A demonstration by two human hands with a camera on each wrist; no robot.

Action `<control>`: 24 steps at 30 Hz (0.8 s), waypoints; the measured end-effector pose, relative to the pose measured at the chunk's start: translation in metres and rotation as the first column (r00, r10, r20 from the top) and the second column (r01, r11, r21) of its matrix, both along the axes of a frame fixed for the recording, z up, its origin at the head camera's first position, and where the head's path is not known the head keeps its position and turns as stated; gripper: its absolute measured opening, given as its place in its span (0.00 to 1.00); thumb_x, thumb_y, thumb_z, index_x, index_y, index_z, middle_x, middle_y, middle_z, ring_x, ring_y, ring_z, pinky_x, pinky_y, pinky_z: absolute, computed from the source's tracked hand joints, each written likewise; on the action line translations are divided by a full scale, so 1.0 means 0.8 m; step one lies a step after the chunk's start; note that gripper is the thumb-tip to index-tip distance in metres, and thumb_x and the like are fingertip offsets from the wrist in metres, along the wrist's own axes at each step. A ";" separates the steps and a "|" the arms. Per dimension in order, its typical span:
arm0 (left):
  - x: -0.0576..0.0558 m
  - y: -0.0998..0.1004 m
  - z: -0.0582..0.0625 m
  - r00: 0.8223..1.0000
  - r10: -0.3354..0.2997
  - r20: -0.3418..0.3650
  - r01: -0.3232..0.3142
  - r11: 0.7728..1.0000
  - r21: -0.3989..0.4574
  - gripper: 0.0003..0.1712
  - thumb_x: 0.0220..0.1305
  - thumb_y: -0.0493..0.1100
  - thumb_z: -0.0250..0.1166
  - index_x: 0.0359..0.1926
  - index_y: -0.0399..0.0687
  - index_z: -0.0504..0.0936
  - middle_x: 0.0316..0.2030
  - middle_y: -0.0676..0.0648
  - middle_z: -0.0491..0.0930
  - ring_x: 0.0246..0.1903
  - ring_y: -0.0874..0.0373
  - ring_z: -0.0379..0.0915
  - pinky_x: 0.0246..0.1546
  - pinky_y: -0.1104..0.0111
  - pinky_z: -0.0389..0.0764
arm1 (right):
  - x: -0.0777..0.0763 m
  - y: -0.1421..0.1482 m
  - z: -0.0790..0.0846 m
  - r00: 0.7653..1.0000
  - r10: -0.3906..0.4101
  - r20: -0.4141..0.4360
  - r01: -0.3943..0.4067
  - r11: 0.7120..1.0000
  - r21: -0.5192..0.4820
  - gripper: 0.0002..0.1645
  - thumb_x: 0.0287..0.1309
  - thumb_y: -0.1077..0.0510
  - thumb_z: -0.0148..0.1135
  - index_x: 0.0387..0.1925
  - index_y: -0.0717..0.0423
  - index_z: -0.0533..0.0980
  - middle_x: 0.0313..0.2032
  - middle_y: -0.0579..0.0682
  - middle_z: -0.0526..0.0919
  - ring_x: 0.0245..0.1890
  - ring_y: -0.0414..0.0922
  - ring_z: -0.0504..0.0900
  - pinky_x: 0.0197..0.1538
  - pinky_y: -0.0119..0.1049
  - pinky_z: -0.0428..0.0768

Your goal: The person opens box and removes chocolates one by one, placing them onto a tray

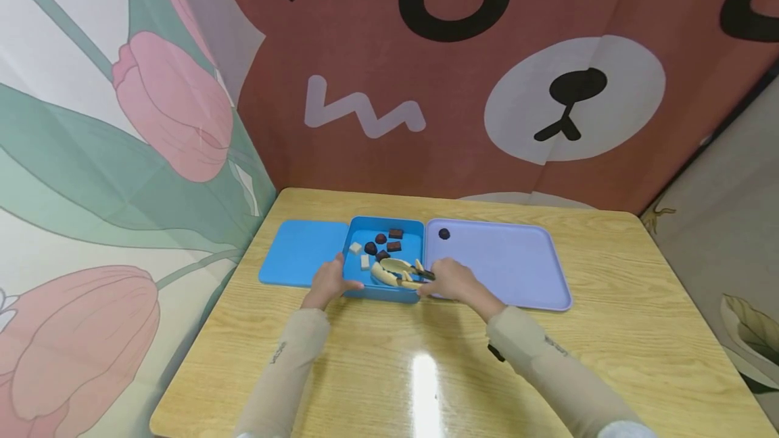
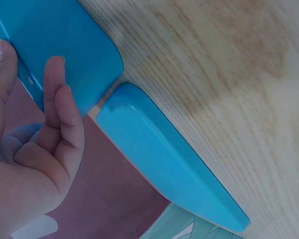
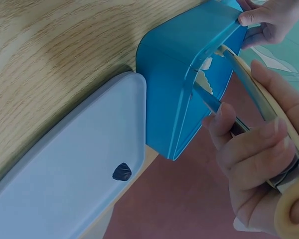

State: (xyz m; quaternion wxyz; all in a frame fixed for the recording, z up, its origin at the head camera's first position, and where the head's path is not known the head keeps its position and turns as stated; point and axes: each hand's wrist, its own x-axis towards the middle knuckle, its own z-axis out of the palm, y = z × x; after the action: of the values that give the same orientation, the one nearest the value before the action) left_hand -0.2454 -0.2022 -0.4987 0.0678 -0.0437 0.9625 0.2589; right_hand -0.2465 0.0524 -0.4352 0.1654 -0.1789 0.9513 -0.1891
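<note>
My left hand (image 1: pixel 328 281) holds the near left corner of a blue box (image 1: pixel 389 295); in the left wrist view its thumb is at the rim and fingers lie along the outer wall. My right hand (image 1: pixel 455 279) grips cream-and-metal tongs (image 3: pixel 256 94), fingers curled round the handles. The tongs' cream jaws reach down into the front right of the box and stand apart. Several chocolates lie inside: brown blocks (image 1: pixel 395 233), dark round ones (image 1: pixel 370 248) and white pieces (image 1: pixel 365 262). Whether the jaws have a piece between them I cannot tell.
Right of the box lies a lilac tray (image 1: pixel 499 262) with one dark chocolate (image 1: pixel 444 234) near its far left corner. A flat blue lid (image 1: pixel 301 252) is on the left. All rest on a wooden table (image 1: pixel 377 363) against a printed cloth backdrop (image 1: pixel 365 161).
</note>
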 end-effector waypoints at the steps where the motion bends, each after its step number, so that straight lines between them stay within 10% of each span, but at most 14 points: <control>1: 0.000 0.000 0.000 1.000 -0.002 -0.002 0.002 1.000 -0.003 0.56 0.40 0.54 0.72 0.63 0.27 0.55 0.55 0.29 0.65 0.53 0.39 0.64 0.48 0.53 0.70 | 0.000 -0.001 0.001 1.000 -0.003 0.000 0.003 1.000 0.002 0.29 0.43 0.45 0.69 0.09 0.52 0.59 0.10 0.44 0.53 0.12 0.38 0.52 0.14 0.30 0.53; 24: 0.000 0.000 0.000 1.000 -0.018 -0.014 0.018 1.000 -0.020 0.57 0.41 0.55 0.72 0.63 0.26 0.53 0.53 0.29 0.67 0.50 0.39 0.66 0.46 0.55 0.71 | 0.000 -0.022 -0.004 0.996 0.049 -0.069 -0.041 0.992 0.116 0.26 0.43 0.44 0.68 0.10 0.52 0.64 0.12 0.45 0.59 0.13 0.39 0.57 0.15 0.32 0.57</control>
State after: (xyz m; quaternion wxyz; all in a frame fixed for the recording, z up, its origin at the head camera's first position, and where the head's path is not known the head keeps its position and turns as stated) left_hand -0.2455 -0.2018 -0.4989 0.0631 -0.0339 0.9659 0.2489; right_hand -0.2464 0.0351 -0.4387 0.1456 -0.1970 0.9616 -0.1238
